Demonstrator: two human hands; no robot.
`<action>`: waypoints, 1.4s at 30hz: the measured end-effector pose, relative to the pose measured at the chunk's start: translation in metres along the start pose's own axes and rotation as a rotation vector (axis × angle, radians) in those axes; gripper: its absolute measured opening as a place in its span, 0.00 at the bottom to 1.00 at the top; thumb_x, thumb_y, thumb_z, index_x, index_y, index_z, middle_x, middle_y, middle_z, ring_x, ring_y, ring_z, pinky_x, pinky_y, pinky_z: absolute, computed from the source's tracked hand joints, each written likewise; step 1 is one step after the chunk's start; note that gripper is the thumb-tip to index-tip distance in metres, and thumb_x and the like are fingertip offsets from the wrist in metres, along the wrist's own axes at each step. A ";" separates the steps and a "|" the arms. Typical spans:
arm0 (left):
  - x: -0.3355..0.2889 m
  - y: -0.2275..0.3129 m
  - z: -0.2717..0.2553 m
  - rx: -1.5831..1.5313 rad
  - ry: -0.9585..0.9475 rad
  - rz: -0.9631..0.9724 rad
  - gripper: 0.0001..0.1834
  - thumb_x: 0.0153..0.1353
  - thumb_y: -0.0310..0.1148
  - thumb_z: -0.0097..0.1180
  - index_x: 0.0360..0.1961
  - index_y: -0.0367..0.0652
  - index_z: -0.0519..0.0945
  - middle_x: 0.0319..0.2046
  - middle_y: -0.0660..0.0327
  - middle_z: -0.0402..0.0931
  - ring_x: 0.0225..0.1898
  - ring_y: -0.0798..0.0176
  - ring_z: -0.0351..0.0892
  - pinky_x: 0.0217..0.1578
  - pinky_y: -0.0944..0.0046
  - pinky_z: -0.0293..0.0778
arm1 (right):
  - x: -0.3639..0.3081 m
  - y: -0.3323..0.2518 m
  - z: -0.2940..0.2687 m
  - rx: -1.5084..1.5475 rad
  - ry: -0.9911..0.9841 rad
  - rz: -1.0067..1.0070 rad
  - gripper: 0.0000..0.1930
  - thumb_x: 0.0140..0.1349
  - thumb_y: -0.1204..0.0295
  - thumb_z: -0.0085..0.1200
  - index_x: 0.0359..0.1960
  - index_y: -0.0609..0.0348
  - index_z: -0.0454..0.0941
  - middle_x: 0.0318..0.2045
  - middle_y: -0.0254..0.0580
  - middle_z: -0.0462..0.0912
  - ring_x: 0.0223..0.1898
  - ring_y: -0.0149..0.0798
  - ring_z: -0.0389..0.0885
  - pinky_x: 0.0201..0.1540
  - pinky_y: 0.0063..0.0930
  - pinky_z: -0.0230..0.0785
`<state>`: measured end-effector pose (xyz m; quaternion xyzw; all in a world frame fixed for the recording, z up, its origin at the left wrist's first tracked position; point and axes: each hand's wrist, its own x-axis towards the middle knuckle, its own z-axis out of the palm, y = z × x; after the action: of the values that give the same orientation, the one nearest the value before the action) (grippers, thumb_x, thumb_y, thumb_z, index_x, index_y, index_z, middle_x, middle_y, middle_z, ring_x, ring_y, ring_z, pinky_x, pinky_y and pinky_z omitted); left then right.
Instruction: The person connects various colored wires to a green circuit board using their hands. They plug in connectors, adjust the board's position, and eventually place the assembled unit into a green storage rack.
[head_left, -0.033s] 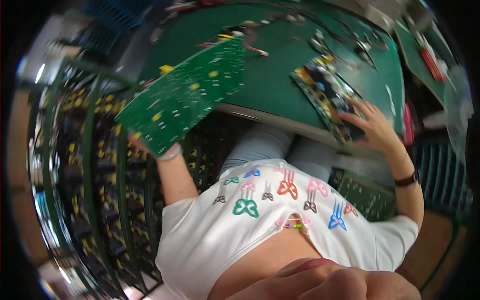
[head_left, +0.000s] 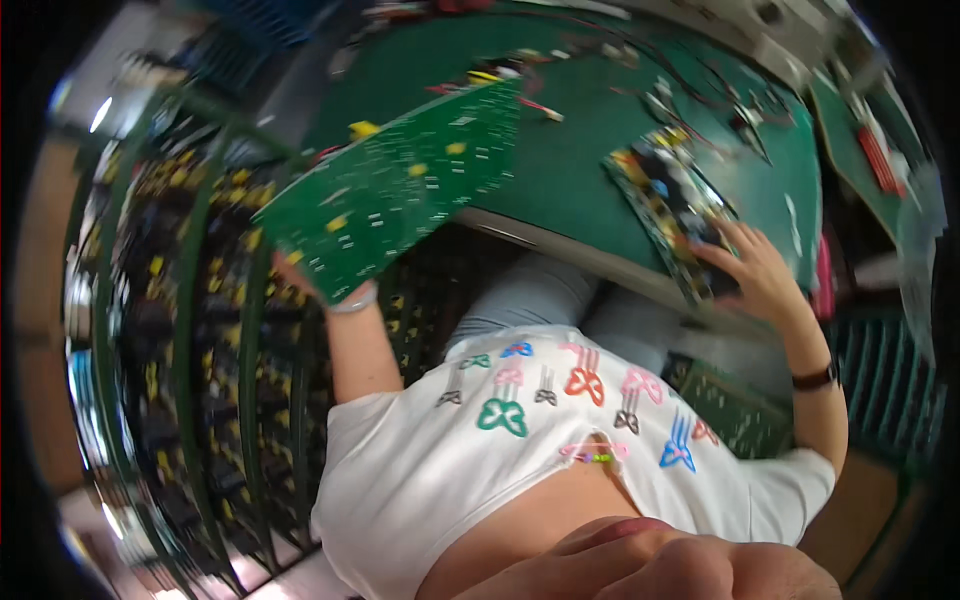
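Observation:
Close to its lower corner, my left hand (head_left: 300, 285) grips a large green circuit board (head_left: 400, 195). The solder side, dotted with small pale and yellow parts, faces up; my fingers are partly hidden under it. This board is tilted, its far end over the table. On the right, a second circuit board (head_left: 662, 205) crowded with yellow, black and blue components lies at the table's near edge. My right hand (head_left: 748, 262) is closed over its near right side, fingers on the components and thumb low at the edge. Motion blurs both boards slightly.
Cables and connectors (head_left: 700, 85) lie along the far part of the green table (head_left: 560, 150). To my left stands a green-framed rack (head_left: 185, 300) full of boards with yellow parts. More boards (head_left: 735, 405) sit by my right side. A blue crate (head_left: 265, 25) is at far left.
The whole scene has shifted slightly to the right in the picture. Both hands keep the same hold on their boards.

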<state>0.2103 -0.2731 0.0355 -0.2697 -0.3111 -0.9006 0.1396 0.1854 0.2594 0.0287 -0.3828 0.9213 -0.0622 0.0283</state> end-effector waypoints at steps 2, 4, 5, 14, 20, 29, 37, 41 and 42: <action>-0.005 0.002 -0.006 0.028 -0.003 0.086 0.27 0.70 0.46 0.40 0.56 0.37 0.78 0.60 0.47 0.75 0.59 0.50 0.76 0.61 0.49 0.72 | 0.024 0.007 0.018 -0.017 -0.036 -0.060 0.50 0.27 0.68 0.77 0.63 0.36 0.73 0.64 0.45 0.68 0.59 0.55 0.71 0.61 0.47 0.65; -0.011 0.014 -0.008 0.107 0.013 0.161 0.28 0.69 0.48 0.40 0.55 0.37 0.78 0.59 0.48 0.76 0.58 0.51 0.76 0.59 0.51 0.73 | 0.028 0.011 0.032 -0.003 -0.037 -0.092 0.48 0.25 0.66 0.77 0.60 0.37 0.76 0.63 0.47 0.68 0.59 0.56 0.71 0.61 0.47 0.66; -0.015 0.015 -0.005 0.170 0.061 0.206 0.28 0.68 0.48 0.39 0.54 0.37 0.78 0.58 0.48 0.76 0.57 0.51 0.77 0.58 0.51 0.74 | 0.029 0.015 0.037 0.009 -0.028 -0.086 0.47 0.24 0.65 0.77 0.58 0.38 0.78 0.62 0.49 0.69 0.59 0.57 0.71 0.60 0.48 0.66; -0.029 0.103 0.069 0.372 0.118 0.609 0.22 0.67 0.46 0.42 0.46 0.42 0.82 0.45 0.57 0.83 0.46 0.57 0.82 0.46 0.57 0.81 | 0.046 0.022 0.041 0.160 0.090 -0.184 0.35 0.21 0.60 0.79 0.38 0.57 0.80 0.56 0.56 0.70 0.50 0.61 0.76 0.52 0.50 0.73; -0.034 0.192 0.126 0.553 -0.098 0.640 0.22 0.64 0.46 0.44 0.46 0.42 0.83 0.45 0.57 0.84 0.45 0.58 0.83 0.45 0.56 0.80 | 0.043 -0.001 -0.014 0.476 0.239 -0.354 0.40 0.23 0.47 0.80 0.36 0.61 0.76 0.50 0.55 0.72 0.46 0.53 0.76 0.50 0.41 0.70; -0.033 0.358 0.210 1.220 0.333 0.783 0.18 0.65 0.40 0.53 0.50 0.40 0.81 0.51 0.57 0.79 0.52 0.60 0.80 0.55 0.59 0.75 | 0.153 -0.054 -0.101 0.386 0.626 -0.723 0.46 0.26 0.39 0.78 0.42 0.62 0.76 0.64 0.66 0.66 0.64 0.59 0.69 0.65 0.48 0.60; -0.036 0.429 0.193 2.144 0.494 0.371 0.04 0.58 0.29 0.58 0.32 0.41 0.79 0.32 0.60 0.79 0.38 0.62 0.78 0.38 0.64 0.73 | 0.318 -0.211 -0.176 0.403 0.693 -1.166 0.44 0.36 0.53 0.79 0.56 0.62 0.73 0.68 0.59 0.63 0.68 0.51 0.65 0.69 0.41 0.53; -0.026 0.524 0.130 2.545 0.062 0.051 0.09 0.67 0.34 0.55 0.35 0.40 0.72 0.36 0.66 0.69 0.43 0.71 0.70 0.47 0.69 0.66 | 0.364 -0.296 -0.214 0.264 0.712 -1.274 0.36 0.45 0.63 0.75 0.56 0.56 0.73 0.62 0.48 0.70 0.62 0.46 0.71 0.65 0.38 0.62; -0.024 0.535 0.122 2.551 -0.082 0.003 0.10 0.66 0.34 0.57 0.34 0.40 0.71 0.35 0.66 0.67 0.42 0.69 0.70 0.47 0.68 0.66 | 0.375 -0.319 -0.226 0.155 0.729 -1.331 0.38 0.43 0.61 0.77 0.56 0.54 0.72 0.59 0.52 0.70 0.59 0.52 0.71 0.64 0.43 0.64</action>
<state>0.5029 -0.6042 0.3616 0.0271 -0.9557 0.0447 0.2897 0.1225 -0.2081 0.2939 -0.8097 0.4403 -0.2531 -0.2941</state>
